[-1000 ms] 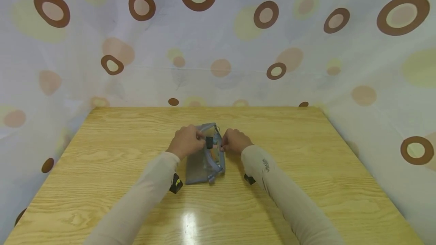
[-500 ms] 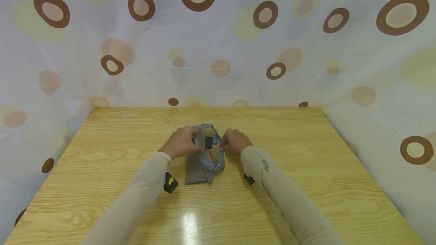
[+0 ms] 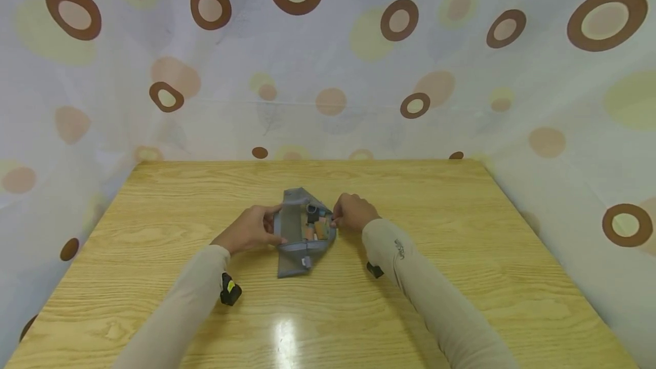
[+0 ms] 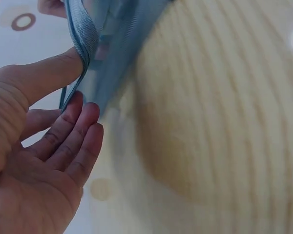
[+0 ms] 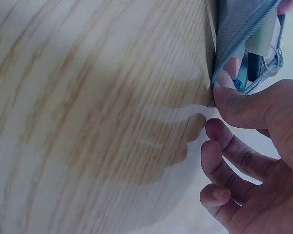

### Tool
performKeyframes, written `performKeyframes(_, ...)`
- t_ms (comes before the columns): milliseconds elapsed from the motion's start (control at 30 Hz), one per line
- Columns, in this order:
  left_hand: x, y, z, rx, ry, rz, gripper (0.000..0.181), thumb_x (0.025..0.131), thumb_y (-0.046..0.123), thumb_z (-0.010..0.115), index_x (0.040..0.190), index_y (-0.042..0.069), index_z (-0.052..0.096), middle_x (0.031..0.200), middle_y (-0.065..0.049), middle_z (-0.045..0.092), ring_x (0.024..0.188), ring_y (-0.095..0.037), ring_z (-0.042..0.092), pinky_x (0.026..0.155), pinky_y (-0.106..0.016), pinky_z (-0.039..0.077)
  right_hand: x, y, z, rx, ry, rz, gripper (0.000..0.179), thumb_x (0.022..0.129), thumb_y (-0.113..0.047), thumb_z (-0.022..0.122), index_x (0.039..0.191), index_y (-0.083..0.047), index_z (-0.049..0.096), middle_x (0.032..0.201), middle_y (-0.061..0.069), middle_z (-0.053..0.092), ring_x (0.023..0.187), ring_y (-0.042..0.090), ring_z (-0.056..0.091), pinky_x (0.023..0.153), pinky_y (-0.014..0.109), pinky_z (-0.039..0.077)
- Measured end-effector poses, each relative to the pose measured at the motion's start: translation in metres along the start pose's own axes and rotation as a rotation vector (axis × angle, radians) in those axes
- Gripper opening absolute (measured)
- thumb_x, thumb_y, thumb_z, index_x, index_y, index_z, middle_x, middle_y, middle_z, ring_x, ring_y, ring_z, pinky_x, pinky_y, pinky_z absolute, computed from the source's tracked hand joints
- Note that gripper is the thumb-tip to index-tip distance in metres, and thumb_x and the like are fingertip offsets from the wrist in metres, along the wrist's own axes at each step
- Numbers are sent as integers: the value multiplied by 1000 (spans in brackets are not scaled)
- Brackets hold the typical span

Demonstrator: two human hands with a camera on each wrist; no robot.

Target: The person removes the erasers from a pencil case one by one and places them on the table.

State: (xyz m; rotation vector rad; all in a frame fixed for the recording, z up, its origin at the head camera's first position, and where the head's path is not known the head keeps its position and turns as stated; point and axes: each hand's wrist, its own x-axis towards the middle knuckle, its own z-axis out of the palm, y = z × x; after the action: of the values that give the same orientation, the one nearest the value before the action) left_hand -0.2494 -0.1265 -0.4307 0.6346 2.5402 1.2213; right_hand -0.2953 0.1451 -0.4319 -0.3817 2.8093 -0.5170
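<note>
A grey-blue mesh zipper pouch [image 3: 291, 224] lies on the table, its mouth spread wide between both hands. My left hand [image 3: 249, 228] grips the pouch's left edge; in the left wrist view the thumb and fingertips sit on either side of the zipper edge [image 4: 80, 34]. With thumb and fingers, my right hand [image 3: 355, 212] pinches the opposite edge, and the right wrist view has the thumb right at the zipper [image 5: 254, 27]. Inside the pouch show a small black item [image 3: 312, 215], an orange-tan block-like piece [image 3: 321, 229], and pinkish and teal pieces, partly covered by mesh.
The wooden table [image 3: 435, 198] extends around the pouch on all sides. A pale curtain-like sheet with brown and yellow dots [image 3: 328, 61] stands behind the table and along both sides. A black wrist device [image 3: 230, 289] hangs below the left sleeve.
My left hand has moved left from over the pouch mouth to its left edge, drawing the mouth wide, so more of the contents show. The right hand has stayed in place.
</note>
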Motion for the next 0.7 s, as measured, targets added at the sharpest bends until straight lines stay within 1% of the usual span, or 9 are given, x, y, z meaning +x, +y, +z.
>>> performKeyframes(200,-3,-13,4,-31,-5,-12,87,82,11,86,150,-12,37,94,-7,66,84,-16,62,79,-32,57,-1,-1,0,4,2,4,11,90,-21,80,96,-12,81,97,2,76,89,23,71,80,45,60)
performKeyframes(333,-5,-13,4,-30,17,11,86,83,12,85,151,-10,38,97,-8,66,87,-18,62,83,-36,58,0,-3,0,3,5,-6,8,90,-20,80,92,-12,80,93,0,76,82,20,70,76,43,60)
performKeyframes(433,-5,-11,6,-34,31,32,87,85,17,85,153,-6,37,117,-15,65,102,-26,63,93,-43,56,1,-2,0,1,7,-23,8,90,-20,80,89,-12,80,90,0,75,78,19,68,74,42,60)
performKeyframes(500,-4,-9,8,-55,27,40,88,86,22,84,154,-4,35,136,-21,58,118,-34,61,102,-47,52,0,0,0,-3,12,-28,9,90,-20,79,91,-12,80,91,0,76,80,18,69,76,41,60)
performKeyframes(567,-2,-9,9,-90,18,41,90,86,24,84,155,-4,33,152,-23,45,131,-40,53,109,-49,46,-2,0,-1,-5,15,-39,11,90,-20,79,94,-10,81,94,2,76,84,20,71,79,42,60)
performKeyframes(633,0,-11,11,-114,4,40,91,86,24,84,156,-4,32,158,-21,37,139,-41,45,113,-49,41,-4,-1,-2,-11,18,-49,14,90,-21,80,97,-9,81,98,5,77,90,24,72,83,43,60)
performKeyframes(700,2,-13,12,-107,-6,42,91,86,23,84,156,-4,32,160,-20,33,142,-40,41,115,-48,38,-6,-4,-2,-23,21,-63,17,88,-21,81,99,-7,81,103,7,77,96,27,72,86,45,60)
